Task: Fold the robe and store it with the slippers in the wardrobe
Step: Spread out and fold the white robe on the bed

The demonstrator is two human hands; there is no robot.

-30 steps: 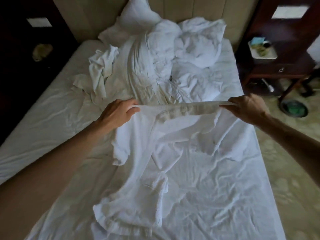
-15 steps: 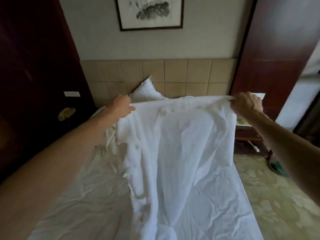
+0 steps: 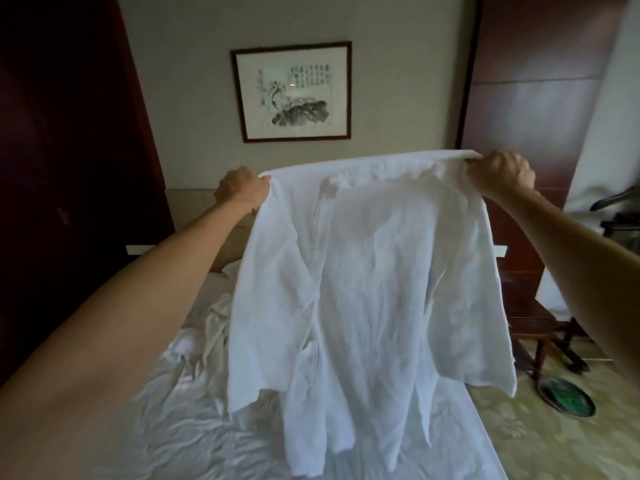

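Observation:
A white waffle-weave robe [image 3: 367, 278] hangs spread out in the air in front of me, above the bed [image 3: 180, 431]. My left hand [image 3: 242, 188] grips its upper left shoulder edge. My right hand [image 3: 498, 176] grips the upper right shoulder edge. The top edge is pulled taut between them at chest height. Both sleeves hang down at the sides and the hem dangles close to the sheet. No slippers or wardrobe interior are visible.
The bed has a rumpled white sheet and bunched bedding [image 3: 204, 334] at the left. Dark wooden panels [image 3: 65, 140] flank the bed. A framed picture [image 3: 292, 91] hangs on the wall. A wooden side table [image 3: 533, 317] and a round green object [image 3: 568, 398] stand on the floor at the right.
Both hands have lifted the robe off the bed, from lying on the sheet to hanging fully spread in the air. My view has tilted upward to the wall.

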